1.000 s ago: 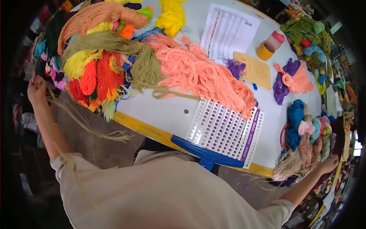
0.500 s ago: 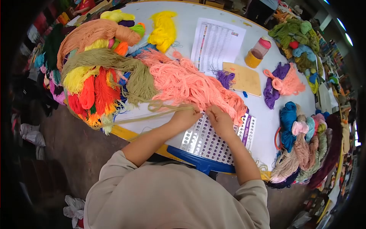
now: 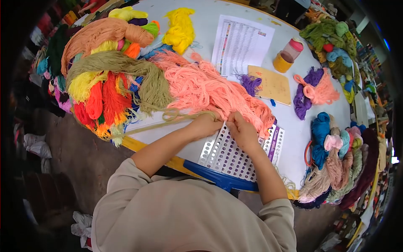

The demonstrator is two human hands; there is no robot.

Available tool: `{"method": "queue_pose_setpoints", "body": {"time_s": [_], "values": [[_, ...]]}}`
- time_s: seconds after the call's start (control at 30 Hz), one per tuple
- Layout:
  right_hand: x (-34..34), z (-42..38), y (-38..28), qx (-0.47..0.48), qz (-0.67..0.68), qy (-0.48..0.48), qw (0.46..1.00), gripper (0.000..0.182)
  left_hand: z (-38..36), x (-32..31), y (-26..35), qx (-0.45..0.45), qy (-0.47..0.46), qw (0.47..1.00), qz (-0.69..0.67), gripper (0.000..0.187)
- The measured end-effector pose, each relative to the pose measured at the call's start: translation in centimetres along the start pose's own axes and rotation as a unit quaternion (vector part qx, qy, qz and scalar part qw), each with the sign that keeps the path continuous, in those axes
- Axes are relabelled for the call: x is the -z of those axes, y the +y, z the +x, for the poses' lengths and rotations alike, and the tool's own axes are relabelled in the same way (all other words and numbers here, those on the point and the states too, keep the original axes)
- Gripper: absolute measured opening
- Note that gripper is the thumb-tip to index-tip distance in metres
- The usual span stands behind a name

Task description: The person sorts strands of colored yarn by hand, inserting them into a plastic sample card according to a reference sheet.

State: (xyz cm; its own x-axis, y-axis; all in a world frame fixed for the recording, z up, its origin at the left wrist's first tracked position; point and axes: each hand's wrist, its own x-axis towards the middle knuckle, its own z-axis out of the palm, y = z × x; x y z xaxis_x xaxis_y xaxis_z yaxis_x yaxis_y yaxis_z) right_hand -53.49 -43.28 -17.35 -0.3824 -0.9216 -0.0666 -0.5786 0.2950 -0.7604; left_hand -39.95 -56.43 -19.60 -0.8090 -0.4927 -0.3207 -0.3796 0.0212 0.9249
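Observation:
My left hand (image 3: 205, 125) is closed on an olive yarn strand (image 3: 168, 122) that runs left across the table edge. Right beside it, my right hand (image 3: 242, 131) pinches something too small to make out. Both hands meet over the top end of a perforated card (image 3: 228, 155) with rows of round holes. Salmon-pink yarn (image 3: 205, 90) lies just beyond the hands. A purple-labelled strip (image 3: 273, 140) shows right of my right wrist. The card's lower end rests by a blue curved piece (image 3: 214, 176) at the table's near edge.
Mixed yarn skeins (image 3: 100, 84) heap at the left. Beyond lie yellow yarn (image 3: 179, 31), a printed sheet (image 3: 239, 44), a tan card (image 3: 270, 85) and a jar (image 3: 287, 54). Blue and beige skeins (image 3: 321, 130) hang at the right. A person (image 3: 289, 8) stands across the table.
The hands stay together over the card's top end. The olive strand lies slightly differently near my left hand. The whole view has shifted slightly.

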Motion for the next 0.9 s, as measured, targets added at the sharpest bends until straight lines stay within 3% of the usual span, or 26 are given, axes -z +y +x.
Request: {"method": "queue_pose_setpoints", "body": {"time_s": [0.03, 0.1, 0.17, 0.27, 0.4, 0.47, 0.53, 0.57, 0.6, 0.63, 0.67, 0.7, 0.73, 0.77, 0.87, 0.9], "values": [[-0.1, 0.1, 0.4, 0.0, -0.001, -0.002, 1.0, 0.011, -0.3, 0.5, 0.4, -0.045, 0.029, 0.993, 0.104, 0.016], [-0.5, 0.3, 1.4, -0.023, 0.055, 0.008, 0.998, 0.018, -1.1, 2.8, 1.2, -0.038, 0.097, 0.973, 0.204, 0.02], [-0.3, 0.4, 1.7, -0.026, 0.062, -0.001, 0.998, 0.018, -0.8, 5.0, -0.9, -0.027, 0.14, 0.979, 0.144, 0.016], [-0.7, 0.9, 2.1, -0.022, 0.087, 0.0, 0.996, 0.017, -1.9, 6.1, -0.7, 0.038, 0.062, 0.991, -0.114, 0.012], [-0.6, 0.9, 2.0, -0.036, 0.079, -0.013, 0.996, 0.018, -1.7, 5.2, -1.2, 0.032, 0.056, 0.991, -0.115, 0.016], [-0.5, 0.9, 2.2, -0.035, 0.066, -0.019, 0.997, 0.018, -0.6, 3.9, -2.8, -0.102, 0.08, 0.989, -0.069, 0.015], [-0.5, 0.4, 2.1, 0.072, 0.0, 0.044, 0.996, 0.011, -3.2, 2.9, 2.1, 0.014, 0.057, 0.993, -0.103, 0.018], [-0.5, 0.5, 2.4, 0.062, -0.005, 0.032, 0.998, 0.015, -2.8, 2.9, 1.1, 0.048, -0.044, 0.973, -0.223, 0.021], [-0.7, 0.8, 2.9, 0.059, -0.009, 0.017, 0.998, 0.019, -2.6, 2.2, 0.0, -0.255, -0.044, 0.966, -0.002, 0.024], [-1.0, 0.9, 2.6, 0.072, 0.01, 0.04, 0.997, 0.023, -2.6, 1.0, 0.0, -0.275, -0.089, 0.946, -0.15, 0.023], [-1.5, 1.3, 3.4, 0.064, 0.046, 0.033, 0.996, 0.024, -4.2, 1.5, 3.6, -0.03, -0.112, 0.981, -0.157, 0.016], [-1.5, 1.1, 1.6, 0.013, 0.169, -0.005, 0.985, 0.022, -1.9, 0.2, 1.1, -0.038, -0.145, 0.986, -0.073, 0.014], [-0.7, 0.5, -0.2, -0.051, 0.282, -0.046, 0.957, 0.02, -2.7, 0.1, 2.0, -0.03, -0.101, 0.993, -0.049, 0.014], [-0.5, 0.4, -0.5, -0.059, 0.286, -0.055, 0.955, 0.019, -3.5, -0.3, 3.0, -0.023, -0.066, 0.997, -0.028, 0.016], [0.4, 0.4, -1.4, -0.061, 0.281, -0.082, 0.954, 0.017, -1.3, -1.7, -0.4, -0.208, -0.037, 0.97, 0.124, 0.015], [-0.1, 0.6, -0.1, -0.044, 0.258, -0.083, 0.962, 0.016, -1.6, -1.2, 0.3, -0.212, -0.036, 0.969, 0.124, 0.015]]}}
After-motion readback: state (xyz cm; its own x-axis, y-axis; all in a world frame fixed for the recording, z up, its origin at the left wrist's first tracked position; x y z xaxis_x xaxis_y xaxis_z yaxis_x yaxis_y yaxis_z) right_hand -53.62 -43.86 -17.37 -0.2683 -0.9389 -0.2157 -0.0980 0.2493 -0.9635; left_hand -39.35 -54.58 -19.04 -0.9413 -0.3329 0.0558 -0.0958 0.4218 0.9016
